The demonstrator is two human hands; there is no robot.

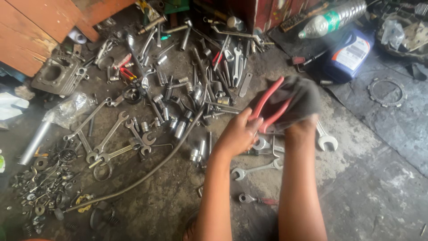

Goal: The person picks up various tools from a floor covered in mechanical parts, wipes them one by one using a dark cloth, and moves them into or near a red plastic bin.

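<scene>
Grimy concrete floor (365,196), littered with spanners, sockets and loose bolts. My left hand (238,134) is closed around the red-handled pliers (269,107), fingers wrapped on the handles near their lower end. My right hand (303,127) is bunched into a dark grey rag (298,98), pressed over the pliers' upper part; its fingers are hidden by the cloth. Just beside my right wrist, an open-end spanner (327,140). Farther back, a blue oil jug (350,53) and clear plastic bottle (332,18).
</scene>
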